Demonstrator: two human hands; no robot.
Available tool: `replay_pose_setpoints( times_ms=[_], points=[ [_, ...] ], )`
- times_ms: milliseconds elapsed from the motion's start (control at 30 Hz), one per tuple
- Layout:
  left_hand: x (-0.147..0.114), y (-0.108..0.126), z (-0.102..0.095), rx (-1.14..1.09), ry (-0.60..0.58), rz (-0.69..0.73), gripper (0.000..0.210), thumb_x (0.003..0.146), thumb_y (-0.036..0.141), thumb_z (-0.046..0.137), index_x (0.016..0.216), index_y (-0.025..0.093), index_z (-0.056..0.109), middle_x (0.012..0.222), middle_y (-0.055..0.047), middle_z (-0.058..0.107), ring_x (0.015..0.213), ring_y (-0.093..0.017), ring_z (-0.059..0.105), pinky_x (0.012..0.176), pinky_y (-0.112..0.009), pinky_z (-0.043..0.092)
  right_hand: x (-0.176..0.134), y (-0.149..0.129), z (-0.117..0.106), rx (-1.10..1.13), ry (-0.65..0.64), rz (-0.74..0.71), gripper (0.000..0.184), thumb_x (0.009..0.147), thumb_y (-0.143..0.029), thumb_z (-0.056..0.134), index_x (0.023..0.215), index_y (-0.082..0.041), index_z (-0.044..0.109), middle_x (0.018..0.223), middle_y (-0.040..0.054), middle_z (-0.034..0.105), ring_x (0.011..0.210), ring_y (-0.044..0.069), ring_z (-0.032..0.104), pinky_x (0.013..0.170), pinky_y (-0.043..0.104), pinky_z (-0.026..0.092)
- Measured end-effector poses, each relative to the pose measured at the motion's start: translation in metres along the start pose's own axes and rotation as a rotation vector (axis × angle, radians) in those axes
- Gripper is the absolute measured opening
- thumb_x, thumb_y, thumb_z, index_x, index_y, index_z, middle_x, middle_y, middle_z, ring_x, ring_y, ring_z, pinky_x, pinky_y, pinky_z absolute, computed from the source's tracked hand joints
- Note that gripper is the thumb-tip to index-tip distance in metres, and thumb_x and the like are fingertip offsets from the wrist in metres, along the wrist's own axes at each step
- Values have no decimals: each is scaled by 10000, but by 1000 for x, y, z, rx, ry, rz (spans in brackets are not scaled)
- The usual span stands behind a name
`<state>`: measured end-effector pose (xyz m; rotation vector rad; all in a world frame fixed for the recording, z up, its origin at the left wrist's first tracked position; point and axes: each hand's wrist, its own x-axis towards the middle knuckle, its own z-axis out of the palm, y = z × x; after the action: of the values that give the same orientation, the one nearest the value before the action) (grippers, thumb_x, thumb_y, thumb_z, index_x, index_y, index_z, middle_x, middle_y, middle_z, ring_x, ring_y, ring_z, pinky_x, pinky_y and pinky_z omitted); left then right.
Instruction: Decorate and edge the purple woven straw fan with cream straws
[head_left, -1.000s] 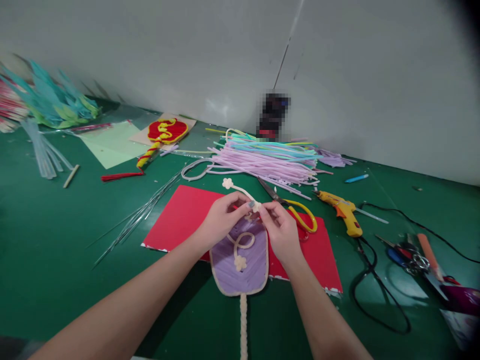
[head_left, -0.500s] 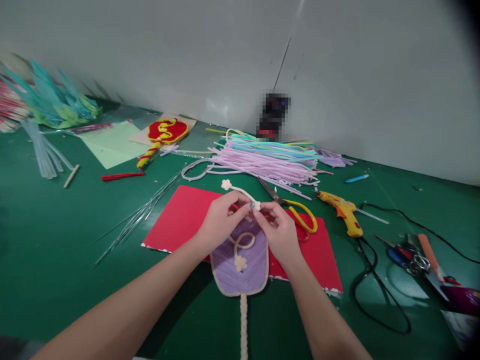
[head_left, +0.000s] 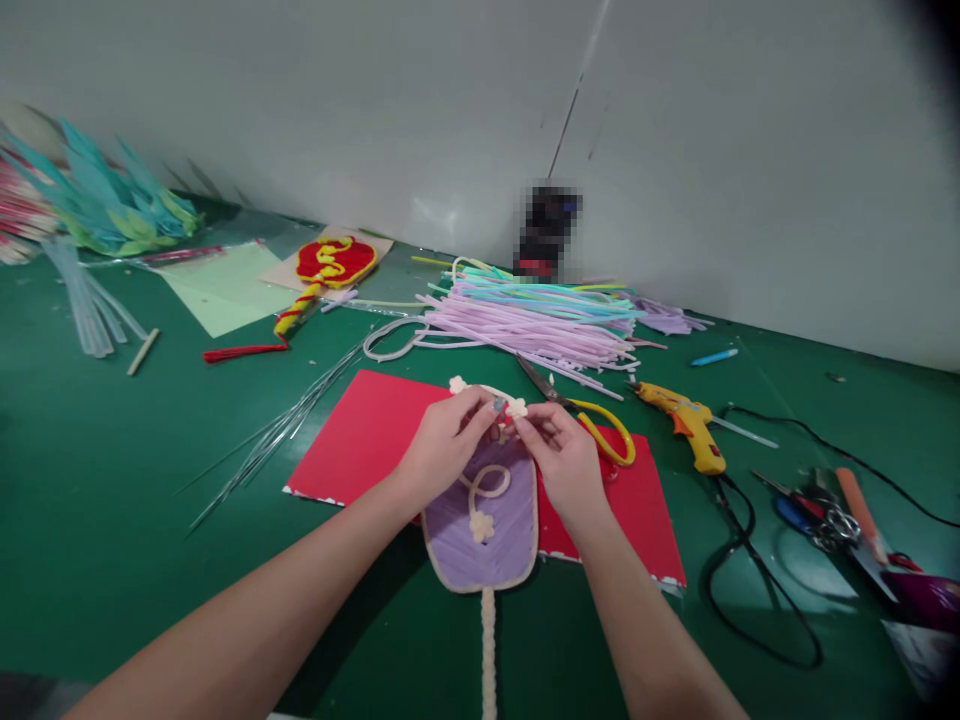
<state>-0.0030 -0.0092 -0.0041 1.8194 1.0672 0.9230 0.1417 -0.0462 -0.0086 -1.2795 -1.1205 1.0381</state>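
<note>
Between the fingertips of both hands is a cream pipe-cleaner piece with a small flower (head_left: 516, 407) at its near end; another flower (head_left: 458, 384) tips its far end. My left hand (head_left: 450, 440) pinches it from the left, and my right hand (head_left: 559, 450) pinches beside the near flower. Beneath them lies a purple fan (head_left: 465, 545) with a cream edge and a twisted cream handle (head_left: 488, 640). A cream curl ending in a flower (head_left: 481, 526) rests on its face. The hands cover the fan's upper part.
Under the fan is a red board (head_left: 360, 430). Yellow-handled scissors (head_left: 607, 425) lie by my right hand, with a yellow glue gun (head_left: 686, 420) farther right. Behind are bundled pipe cleaners (head_left: 525, 320) and a red-and-yellow fan (head_left: 337, 262). Thin wires (head_left: 292, 420) lie left.
The cream piece has turned and lowered in my fingers: its far flower sits slightly lower and to the right, and the near flower now faces up more fully. Both hands keep their pinch.
</note>
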Motion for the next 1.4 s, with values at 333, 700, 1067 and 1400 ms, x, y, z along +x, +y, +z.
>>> replay_pose_setpoints(
  times_ms=[333,700,1067,1400],
  points=[
    [0,8,-11,587,122,376,184,903,221,390,945,221,570,986,-23,641,1050,-181,519,1058,-436,189,0,0,-3,-20,-117,-4,178,755,-352,625,817,-193,573,796,37,697,765,182,663,750,328,506],
    [3,-1,-6,575,27,336,181,908,215,370,836,197,535,818,-1,618,849,-155,546,991,-385,281,0,3,-2,-74,-83,-6,188,757,-362,625,817,-188,590,818,32,658,759,164,634,702,292,504],
    [4,0,-6,604,-21,354,198,922,234,346,908,187,538,886,-19,628,895,-156,557,1009,-386,287,0,4,-4,-100,-83,-13,181,769,-367,604,808,-191,595,779,34,666,735,173,625,695,303,486],
    [4,-3,-6,722,-49,437,176,910,243,393,980,162,534,983,-44,636,938,-161,566,1050,-400,255,2,1,-4,36,-36,93,210,709,-382,654,751,-189,585,633,6,648,597,139,582,522,242,410]
  ],
)
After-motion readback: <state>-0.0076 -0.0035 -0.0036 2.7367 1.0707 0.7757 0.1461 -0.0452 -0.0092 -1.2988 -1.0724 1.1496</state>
